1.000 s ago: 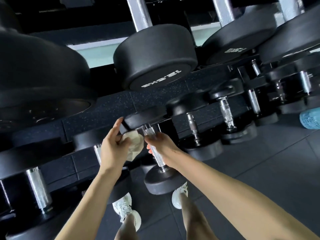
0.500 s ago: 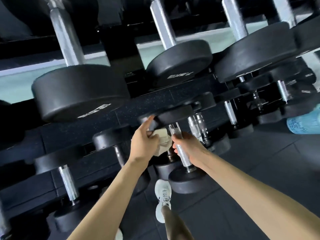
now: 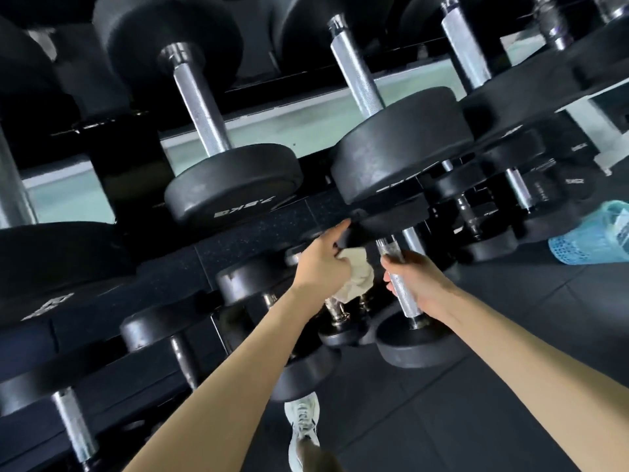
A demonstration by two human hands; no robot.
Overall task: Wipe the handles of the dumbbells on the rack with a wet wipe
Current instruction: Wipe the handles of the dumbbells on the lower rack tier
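A small black dumbbell sits tilted in the rack's middle tier, and my right hand [image 3: 417,284] grips its chrome handle [image 3: 403,294] from the right. My left hand [image 3: 323,264] holds a crumpled white wet wipe [image 3: 357,281] just left of that handle, with the index finger stretched onto the dumbbell's upper black head [image 3: 391,223]. The wipe hangs below my left palm, beside the handle and not wrapped round it. The lower head [image 3: 418,345] points toward the floor.
The black rack [image 3: 238,240] holds several larger dumbbells above [image 3: 235,185] and smaller ones to the left [image 3: 73,427] and right. A blue mesh basket [image 3: 592,236] stands on the dark floor at the right. My white shoe [image 3: 303,427] is below the hands.
The view has swung left and up along the rack. Both hands keep their hold: right on the handle, left on the wipe by the upper head.
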